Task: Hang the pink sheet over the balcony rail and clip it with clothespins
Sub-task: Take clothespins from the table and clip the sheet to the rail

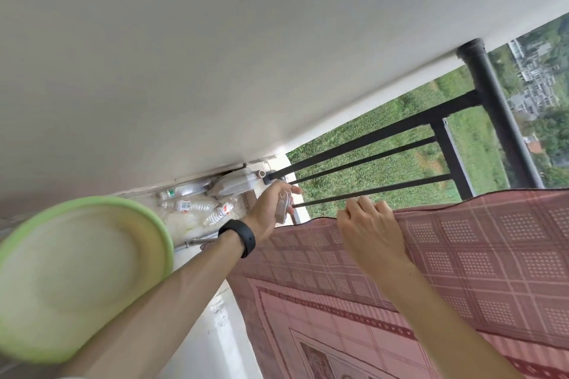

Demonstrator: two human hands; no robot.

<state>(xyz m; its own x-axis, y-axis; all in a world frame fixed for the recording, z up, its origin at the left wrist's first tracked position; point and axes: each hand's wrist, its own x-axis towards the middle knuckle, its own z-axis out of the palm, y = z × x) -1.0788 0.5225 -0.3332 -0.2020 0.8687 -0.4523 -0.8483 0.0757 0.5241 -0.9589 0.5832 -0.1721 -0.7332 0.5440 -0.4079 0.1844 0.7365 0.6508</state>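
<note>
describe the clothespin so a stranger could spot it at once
Start at the black balcony rail and follow the pink sheet to its left edge. Just past it, the left hand, wearing a black wristband, holds the clothespin: pale and translucent, unlike the plastic bottles on the floor beyond.

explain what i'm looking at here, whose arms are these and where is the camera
There is no machine here. The camera is worn on a person's head and looks down, tilted, at their own two arms on a high balcony. The left hand, with a black wristband on its wrist, holds a pale clothespin. The right hand grips the top edge of the pink sheet, which is draped over the black balcony rail. At the left is a blurred green basin. Plastic bottles lie on the floor by the wall.
</note>
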